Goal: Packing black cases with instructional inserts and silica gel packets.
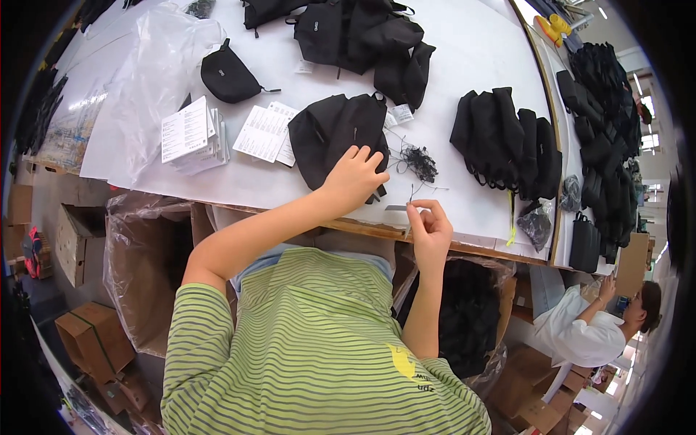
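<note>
Right hand (429, 223) sits low centre, fingers curled in, thumb and forefinger pinched on a thin dark tag string (412, 194) that rises toward the tangle of black strings (418, 161) just above it. Left hand (354, 177) lies flat and spread on a black pouch (339, 138) at centre frame, pinning it to the white table (471, 51), closed on nothing. By my reading this is the tagging step: one string is singled out, and the next move looks to call for a steady pinch to bring its end to the pouch.

Outward now: just left of the pouch, a fan of white printed cards (267, 132), rectangular, and further left a thicker stack of white cards (190, 132) beside a clear plastic bag (156, 65). Upper left, a single black pouch (228, 75). Right of centre, a row of folded black pouches (507, 141). Lower left, brown cardboard boxes (94, 335).
</note>
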{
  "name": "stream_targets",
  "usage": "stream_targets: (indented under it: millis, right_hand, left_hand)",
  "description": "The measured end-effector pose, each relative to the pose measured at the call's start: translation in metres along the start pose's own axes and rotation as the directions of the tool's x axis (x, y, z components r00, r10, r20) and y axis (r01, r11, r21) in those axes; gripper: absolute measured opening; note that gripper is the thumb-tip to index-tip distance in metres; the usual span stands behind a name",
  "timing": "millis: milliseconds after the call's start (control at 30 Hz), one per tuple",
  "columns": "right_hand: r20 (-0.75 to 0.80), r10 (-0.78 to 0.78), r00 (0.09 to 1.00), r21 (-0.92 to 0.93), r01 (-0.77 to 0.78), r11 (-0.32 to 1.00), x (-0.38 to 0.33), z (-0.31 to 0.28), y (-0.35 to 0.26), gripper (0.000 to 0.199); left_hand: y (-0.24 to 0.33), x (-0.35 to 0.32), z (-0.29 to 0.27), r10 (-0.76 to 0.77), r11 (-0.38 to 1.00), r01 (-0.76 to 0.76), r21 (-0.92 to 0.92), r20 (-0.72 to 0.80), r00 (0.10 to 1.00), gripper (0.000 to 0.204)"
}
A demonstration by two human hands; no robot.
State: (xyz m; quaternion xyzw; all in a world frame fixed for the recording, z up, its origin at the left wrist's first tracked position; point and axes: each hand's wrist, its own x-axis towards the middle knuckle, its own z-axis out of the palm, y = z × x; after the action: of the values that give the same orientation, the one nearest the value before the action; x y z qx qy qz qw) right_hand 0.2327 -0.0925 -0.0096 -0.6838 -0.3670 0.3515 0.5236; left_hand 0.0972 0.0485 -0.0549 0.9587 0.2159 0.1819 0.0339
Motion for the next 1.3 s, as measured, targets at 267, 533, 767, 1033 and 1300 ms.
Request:
stream_targets:
  millis: [267, 533, 767, 1033, 1300]
  right_hand:
    - [0.038, -0.12, 0.992, -0.32, 0.125, 0.939, 0.016, 0.026, -0.005, 0.006]
    - [0.254, -0.047, 0.966, -0.2, 0.1, 0.975, 0.009, 0.052, 0.001, 0.009]
    - [0.308, 0.055, 0.95, 0.01, -0.061, 0.998, 0.01, 0.055, 0.016, 0.01]
    - [0.377, 0.008, 0.926, -0.243, 0.091, 0.966, 0.006, 0.052, -0.01, 0.014]
    - [0.313, -0.079, 0.947, -0.206, 0.149, 0.967, -0.005, 0.05, 0.002, 0.013]
  left_hand:
    - [0.023, -0.032, -0.023, -0.119, 0.976, 0.061, -0.208, -0.279, 0.953, 0.019]
    - [0.035, -0.066, -0.034, -0.406, 0.911, 0.32, -0.26, -0.431, 0.806, 0.022]
    - [0.033, -0.079, -0.046, -0.616, 0.76, 0.464, -0.456, -0.274, 0.739, 0.012]
    - [0.039, -0.083, -0.048, -0.735, 0.516, 0.526, -0.676, -0.034, 0.677, 0.012]
    - [0.041, -0.082, -0.052, -0.6, 0.71, 0.455, -0.538, -0.122, 0.791, 0.011]
